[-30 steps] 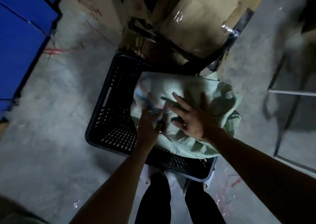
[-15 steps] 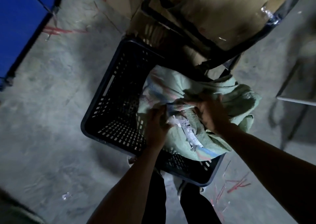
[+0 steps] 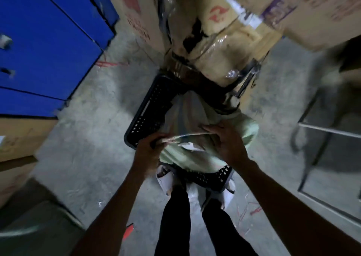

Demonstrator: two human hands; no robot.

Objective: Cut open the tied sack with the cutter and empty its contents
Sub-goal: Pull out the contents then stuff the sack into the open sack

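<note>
Since the earlier frame both hands have shifted to the near edge of the pale green woven sack (image 3: 197, 158), pulling it taut. The left hand (image 3: 147, 154) grips its corner; the right hand (image 3: 227, 140) clutches the fabric. The sack lies in the black perforated plastic crate (image 3: 146, 111) on the concrete floor (image 3: 88, 138).

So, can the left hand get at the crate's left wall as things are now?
Probably yes. The left hand grips the sack's edge right at the crate's near-left corner, and nothing lies between it and that wall. It would first have to let go of the sack.
</note>
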